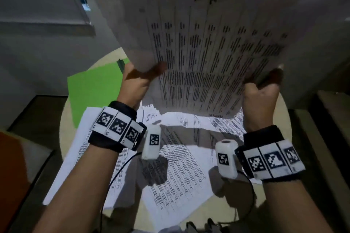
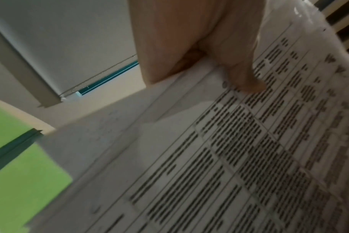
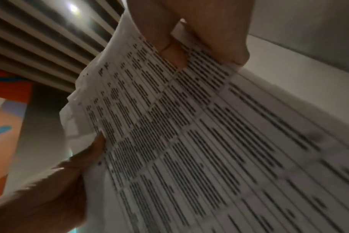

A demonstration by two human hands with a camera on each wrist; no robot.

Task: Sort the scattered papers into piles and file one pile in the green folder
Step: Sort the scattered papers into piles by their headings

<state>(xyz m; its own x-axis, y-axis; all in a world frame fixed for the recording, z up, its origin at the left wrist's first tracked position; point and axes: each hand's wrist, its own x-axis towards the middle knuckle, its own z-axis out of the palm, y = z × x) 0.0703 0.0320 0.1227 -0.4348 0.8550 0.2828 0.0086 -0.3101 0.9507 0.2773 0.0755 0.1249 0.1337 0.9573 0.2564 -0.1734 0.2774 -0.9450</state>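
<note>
Both hands hold up a printed sheet point(image 1: 214, 53) covered in columns of black text, lifted well above the round table. My left hand point(image 1: 138, 79) pinches its lower left edge, thumb on the printed side; the left wrist view shows that thumb point(image 2: 245, 75) pressed on the sheet point(image 2: 229, 157). My right hand point(image 1: 261, 89) pinches the lower right edge, and the right wrist view shows its thumb point(image 3: 169, 48) on the sheet point(image 3: 189, 141). Several loose printed papers point(image 1: 170, 166) lie scattered on the table below. The green folder point(image 1: 94, 91) lies flat at the table's far left, partly under papers.
The round beige table point(image 1: 65, 138) fills the middle of the head view. An orange seat point(image 1: 11, 166) stands at the lower left. A grey wall and a window blind point(image 1: 47, 5) are behind. A dark step or floor edge point(image 1: 325, 119) runs on the right.
</note>
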